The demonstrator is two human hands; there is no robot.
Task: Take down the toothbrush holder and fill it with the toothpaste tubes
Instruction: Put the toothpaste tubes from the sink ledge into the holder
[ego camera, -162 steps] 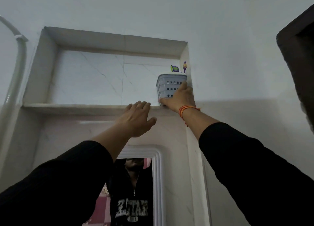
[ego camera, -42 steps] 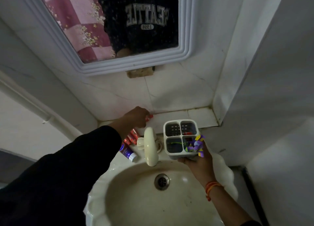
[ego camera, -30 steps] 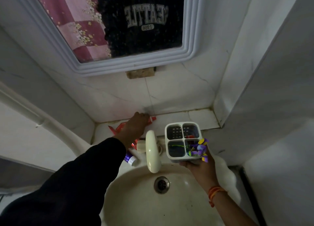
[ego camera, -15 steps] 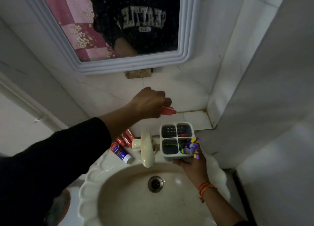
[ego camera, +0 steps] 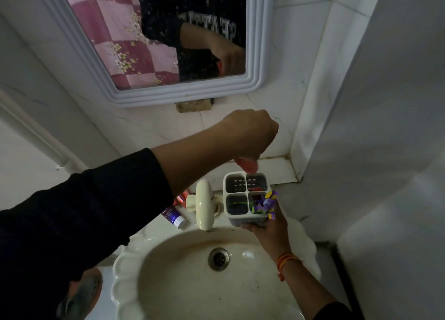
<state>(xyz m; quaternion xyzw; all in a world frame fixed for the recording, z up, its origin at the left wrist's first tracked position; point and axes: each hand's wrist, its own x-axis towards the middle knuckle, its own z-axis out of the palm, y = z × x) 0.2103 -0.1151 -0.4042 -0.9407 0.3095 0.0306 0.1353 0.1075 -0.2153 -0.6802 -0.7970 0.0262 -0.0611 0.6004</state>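
Note:
The white toothbrush holder (ego camera: pixel 245 194) has four compartments and sits upright over the basin's back right rim, held from below by my right hand (ego camera: pixel 269 225). Colourful purple and yellow pieces (ego camera: pixel 266 203) stick out of its near right compartment. My left hand (ego camera: pixel 248 134) is closed around a red toothpaste tube (ego camera: pixel 246 165), whose end hangs just above the holder's far compartments. Something red shows inside the far right compartment. A red tube (ego camera: pixel 180 199) and a blue-and-white tube (ego camera: pixel 174 217) lie on the basin ledge left of the tap.
A cream tap (ego camera: pixel 204 206) juts over the cream washbasin (ego camera: pixel 134 266) right beside the holder. A framed mirror (ego camera: pixel 168 95) hangs on the tiled wall above. A wall corner (ego camera: pixel 313 103) closes off the right side.
My left hand has lifted the red tube from the ledge behind the tap and carried it right, over the holder. My right hand has kept the holder nearly still.

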